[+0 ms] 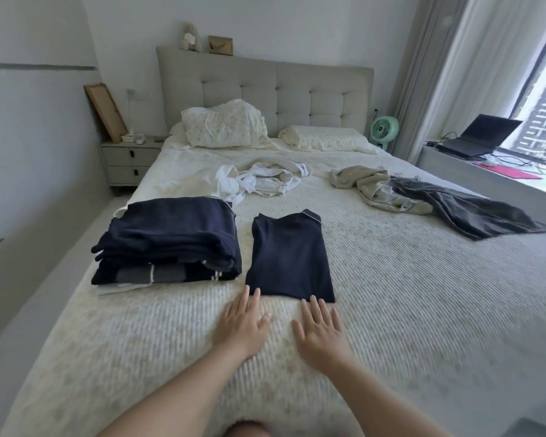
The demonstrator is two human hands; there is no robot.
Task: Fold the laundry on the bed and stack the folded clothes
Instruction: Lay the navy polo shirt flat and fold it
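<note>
A folded navy shirt (290, 257) lies flat on the cream bedspread (407, 294), its collar at the far end. Left of it sits a stack of folded dark clothes (167, 244). My left hand (241, 323) and my right hand (320, 332) lie flat on the bedspread with fingers spread. Their fingertips reach the near edge of the navy shirt, and neither hand holds anything. Farther up the bed lie unfolded pieces: a crumpled white garment (262, 179), a beige garment (372, 187) and a dark grey garment (473, 212).
Pillows (224, 124) rest against a padded grey headboard (265, 86). A nightstand (130, 159) stands at the left, a green fan (383, 130) at the right. A laptop (483, 134) and cables sit on the window ledge on the right.
</note>
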